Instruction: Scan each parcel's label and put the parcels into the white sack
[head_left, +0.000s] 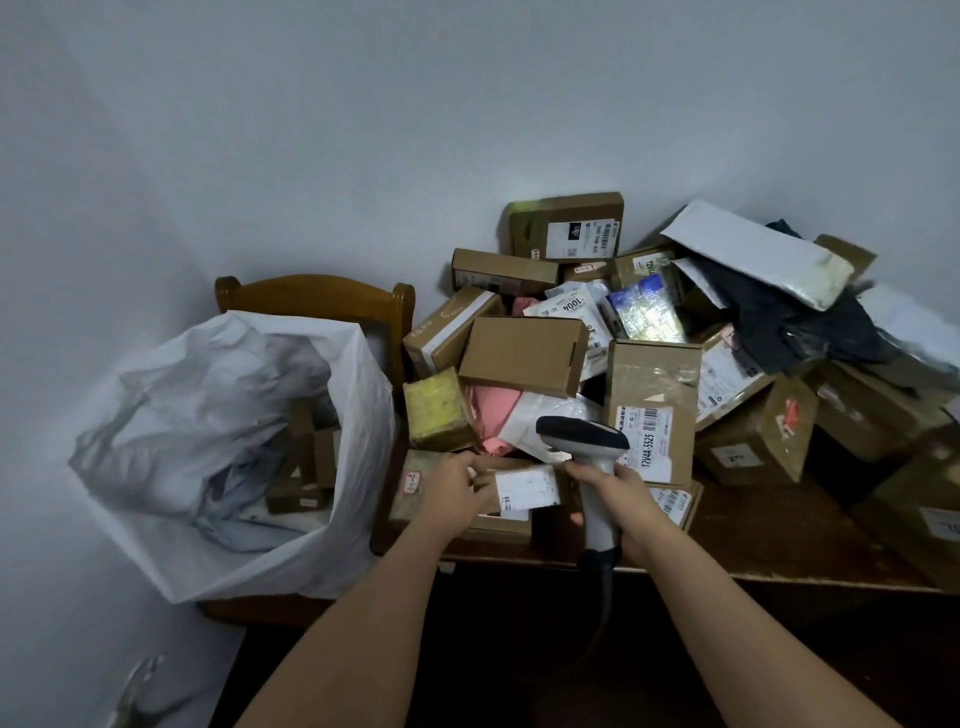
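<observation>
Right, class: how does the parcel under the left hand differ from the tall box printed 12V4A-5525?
The parcel under the left hand lies flat at the table's front edge, label facing up; the tall box stands upright, label on its front. The flat one is being gripped; the tall one is untouched. Both are brown cardboard with white labels.

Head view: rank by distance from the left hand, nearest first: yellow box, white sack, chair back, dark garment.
From the left hand:
1. yellow box, just above it
2. white sack, to its left
3. chair back, behind the sack
4. dark garment, far right on the pile
</observation>
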